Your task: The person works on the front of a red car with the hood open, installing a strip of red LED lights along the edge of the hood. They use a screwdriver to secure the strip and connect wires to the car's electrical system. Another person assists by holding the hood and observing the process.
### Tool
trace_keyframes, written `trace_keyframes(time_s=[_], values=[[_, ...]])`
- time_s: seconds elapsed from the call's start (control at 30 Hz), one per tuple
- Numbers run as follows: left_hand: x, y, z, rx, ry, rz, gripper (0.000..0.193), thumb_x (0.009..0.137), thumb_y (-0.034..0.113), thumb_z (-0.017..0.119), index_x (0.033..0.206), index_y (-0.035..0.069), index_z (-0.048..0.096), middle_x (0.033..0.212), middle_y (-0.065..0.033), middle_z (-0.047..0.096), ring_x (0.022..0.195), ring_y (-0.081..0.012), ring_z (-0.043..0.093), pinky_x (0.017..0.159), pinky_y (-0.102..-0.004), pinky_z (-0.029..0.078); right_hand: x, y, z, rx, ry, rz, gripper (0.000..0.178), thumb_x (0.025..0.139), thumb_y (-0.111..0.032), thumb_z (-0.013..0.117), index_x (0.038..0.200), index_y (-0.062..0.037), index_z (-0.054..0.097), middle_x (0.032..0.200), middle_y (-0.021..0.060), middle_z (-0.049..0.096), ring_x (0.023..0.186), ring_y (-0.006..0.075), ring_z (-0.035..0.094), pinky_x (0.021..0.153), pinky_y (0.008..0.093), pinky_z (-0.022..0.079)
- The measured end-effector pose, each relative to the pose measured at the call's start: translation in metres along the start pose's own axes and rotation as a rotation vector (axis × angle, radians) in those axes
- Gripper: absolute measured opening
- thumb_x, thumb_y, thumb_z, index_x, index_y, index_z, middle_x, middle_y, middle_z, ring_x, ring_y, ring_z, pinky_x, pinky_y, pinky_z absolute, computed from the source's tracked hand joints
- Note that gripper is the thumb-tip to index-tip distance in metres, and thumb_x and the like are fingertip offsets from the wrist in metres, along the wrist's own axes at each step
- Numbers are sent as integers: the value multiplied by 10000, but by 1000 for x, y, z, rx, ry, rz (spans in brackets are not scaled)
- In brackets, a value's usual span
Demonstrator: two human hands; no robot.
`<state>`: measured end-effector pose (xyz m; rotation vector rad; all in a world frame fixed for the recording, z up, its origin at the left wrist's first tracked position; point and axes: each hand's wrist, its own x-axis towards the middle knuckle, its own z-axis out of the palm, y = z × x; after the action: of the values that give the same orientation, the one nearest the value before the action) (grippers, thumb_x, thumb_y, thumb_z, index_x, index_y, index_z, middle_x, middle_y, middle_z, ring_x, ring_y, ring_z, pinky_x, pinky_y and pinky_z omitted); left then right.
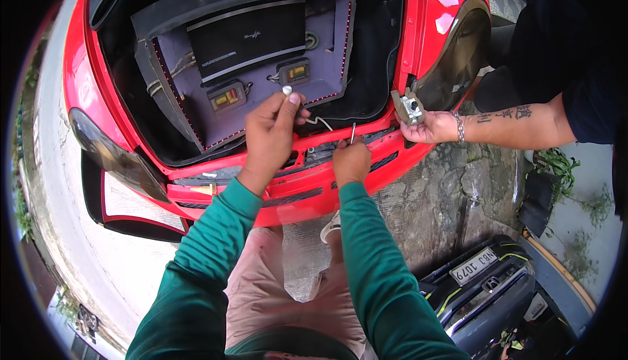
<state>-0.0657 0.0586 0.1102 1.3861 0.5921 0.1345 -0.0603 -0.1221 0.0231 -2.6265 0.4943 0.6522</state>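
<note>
My left hand (271, 131) pinches a small white round-ended piece (287, 90) between thumb and fingertips, in front of the purple-lined box. A thin white cable (320, 121) runs from beside that hand toward the right. My right hand (352, 162) is closed round a tool with a thin metal shaft (354, 132) pointing up; its handle is hidden in my fist. Just right of it, another person's hand (422, 129) holds a brownish block with a shiny metal fitting (411, 107) over the car's edge.
A red car (418, 154) stands with its compartment uncovered. Inside, the grey box (154, 29) holds a black amplifier (248, 36), two small modules (227, 96) with yellow labels, and red lights. A wooden-handled item (204, 190) lies on the bumper. A dark vehicle (484, 288) stands at lower right.
</note>
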Motion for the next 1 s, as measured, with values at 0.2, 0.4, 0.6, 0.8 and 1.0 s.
trace_keyframes(time_s=[0.2,0.4,0.6,0.8,1.0], values=[[-12,3,-25,-126,232,-39,272,1113,209,587,1105,-31,713,1002,-63,696,845,-150,697,763,-276,591,3,8,11,30,14,-44,223,922,-230,716,1027,-33,712,941,245,764,920,444,746,818,541,591],[-19,4,-23,-149,142,-37,273,1117,196,572,1078,-44,696,978,-64,704,848,-144,684,773,-283,577,4,16,15,169,37,-18,199,909,-231,732,955,-38,719,871,227,761,878,428,749,787,528,585],[-22,-17,-13,-43,99,68,224,1114,157,572,1069,-30,688,956,-58,712,868,-124,694,789,-281,584,-27,-11,-11,274,37,-207,340,925,-210,729,1214,-41,673,886,184,757,864,401,743,782,508,579],[9,15,-33,-170,81,135,279,1118,220,578,1102,-36,685,999,-63,677,867,-146,676,739,-279,548,6,-30,-21,-83,-191,-631,335,926,-214,725,1245,-116,692,1070,186,742,960,420,715,827,546,567],[-22,67,-58,-156,116,210,290,1117,221,577,1113,-44,696,963,-90,698,813,-137,665,705,-267,543,1,-63,-35,90,-182,-800,165,944,-206,715,1041,-74,727,978,166,696,907,407,687,789,528,546]])
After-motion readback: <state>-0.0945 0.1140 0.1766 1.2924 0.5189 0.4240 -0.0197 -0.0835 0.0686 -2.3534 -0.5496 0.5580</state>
